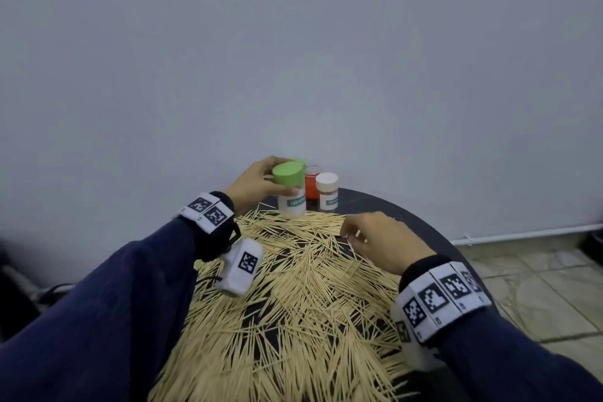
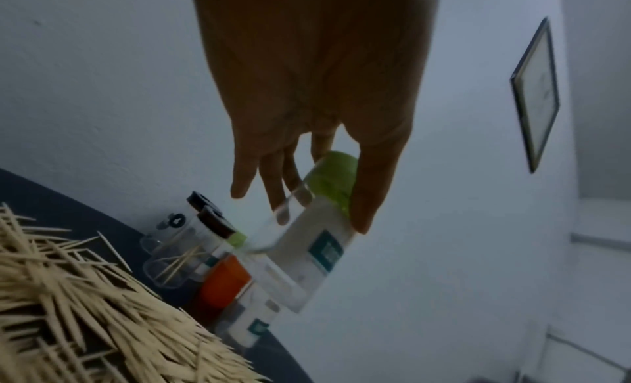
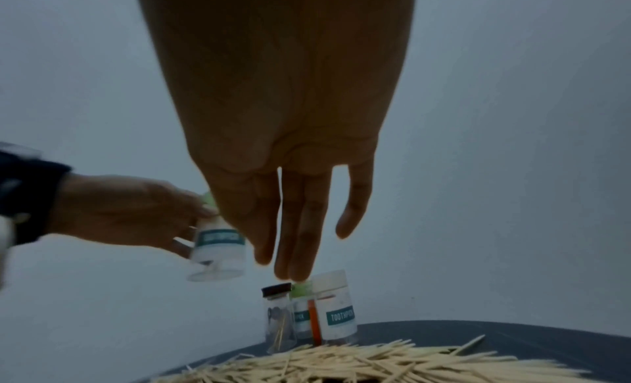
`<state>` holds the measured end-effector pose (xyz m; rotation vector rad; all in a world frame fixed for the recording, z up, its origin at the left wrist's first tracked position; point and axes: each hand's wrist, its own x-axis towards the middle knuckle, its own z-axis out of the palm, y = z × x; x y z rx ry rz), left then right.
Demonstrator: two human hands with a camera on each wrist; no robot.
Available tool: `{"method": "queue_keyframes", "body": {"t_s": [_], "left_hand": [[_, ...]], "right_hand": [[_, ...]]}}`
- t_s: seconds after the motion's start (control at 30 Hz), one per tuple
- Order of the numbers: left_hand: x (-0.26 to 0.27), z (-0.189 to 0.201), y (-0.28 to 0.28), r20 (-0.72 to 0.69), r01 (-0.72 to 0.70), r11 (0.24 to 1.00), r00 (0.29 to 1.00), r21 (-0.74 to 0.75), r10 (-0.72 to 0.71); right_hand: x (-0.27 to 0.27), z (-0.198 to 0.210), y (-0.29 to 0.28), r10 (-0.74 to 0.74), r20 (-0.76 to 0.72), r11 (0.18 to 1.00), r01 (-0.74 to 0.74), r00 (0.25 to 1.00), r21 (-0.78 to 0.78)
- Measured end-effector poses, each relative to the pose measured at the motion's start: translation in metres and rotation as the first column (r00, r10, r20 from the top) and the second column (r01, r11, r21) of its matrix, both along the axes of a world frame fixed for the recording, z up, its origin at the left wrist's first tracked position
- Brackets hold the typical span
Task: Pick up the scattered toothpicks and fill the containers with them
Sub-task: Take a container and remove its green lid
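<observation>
Left hand [image 1: 253, 184] grips the raised green-lidded container [image 1: 290, 188]; right hand [image 1: 380, 243] hovers, fingers relaxed.

Left hand [image 1: 253, 186]: raised at the far side, fingers and thumb curled around a jar [image 1: 291, 189], held clear of the surface. Right hand [image 1: 385, 243]: palm down, lower and nearer, fingers [image 3: 300, 227] extended, straight and close together, holding nothing.
</observation>
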<state>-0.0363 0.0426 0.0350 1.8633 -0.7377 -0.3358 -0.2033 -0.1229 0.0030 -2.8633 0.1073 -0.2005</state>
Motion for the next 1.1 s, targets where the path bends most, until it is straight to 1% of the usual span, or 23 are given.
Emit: {"method": "queue_keyframes", "body": {"t_s": [0.1,0.17,0.23,0.3,0.43,0.47,0.57,0.67,0.77,0.93,1.03,1.1], "left_hand": [[-0.025,0.006,0.017,-0.007,-0.001,1.000,1.000,-0.027,0.001],[-0.041,0.004,0.024,0.012,-0.034,0.998,0.999,-0.050,0.035],[-0.058,-0.002,0.029,0.052,-0.073,0.995,0.996,-0.065,0.077],[-0.074,-0.013,0.032,0.136,-0.096,0.994,0.985,-0.050,0.102],[-0.100,-0.037,0.034,0.246,-0.114,0.993,0.962,-0.024,0.117],[-0.104,-0.042,0.034,0.261,-0.121,0.992,0.957,-0.030,0.124],[-0.111,-0.053,0.032,0.289,-0.139,0.988,0.945,-0.068,0.152],[-0.116,-0.057,0.031,0.365,-0.130,0.986,0.918,-0.100,0.158],[-0.118,-0.060,0.032,0.417,-0.131,0.983,0.892,-0.132,0.175],[-0.113,-0.065,0.036,0.468,-0.181,0.972,0.853,-0.147,0.229],[-0.113,-0.063,0.038,0.514,-0.164,0.976,0.831,-0.143,0.215],[-0.115,-0.063,0.039,0.529,-0.154,0.979,0.825,-0.133,0.202]], "right_hand": [[-0.003,0.001,0.000,-0.042,0.130,0.995,0.028,0.991,0.101],[-0.005,0.000,0.001,-0.065,0.203,0.976,0.020,0.977,0.217],[-0.006,0.001,0.004,-0.066,0.269,0.940,-0.031,0.961,0.339],[-0.009,0.002,0.012,-0.040,0.318,0.893,-0.109,0.947,0.437],[-0.014,0.001,0.030,0.014,0.325,0.792,-0.208,0.946,0.574],[-0.014,0.000,0.033,0.030,0.310,0.789,-0.212,0.950,0.576],[-0.015,-0.004,0.037,0.059,0.260,0.838,-0.190,0.964,0.511],[-0.015,-0.007,0.038,0.064,0.251,0.868,-0.178,0.966,0.464],[-0.017,-0.006,0.038,0.066,0.283,0.854,-0.201,0.957,0.479],[-0.021,-0.003,0.038,0.032,0.339,0.813,-0.222,0.940,0.538],[-0.019,-0.005,0.037,-0.003,0.359,0.820,-0.204,0.933,0.535],[-0.018,-0.007,0.033,-0.041,0.382,0.841,-0.175,0.923,0.513]]}}
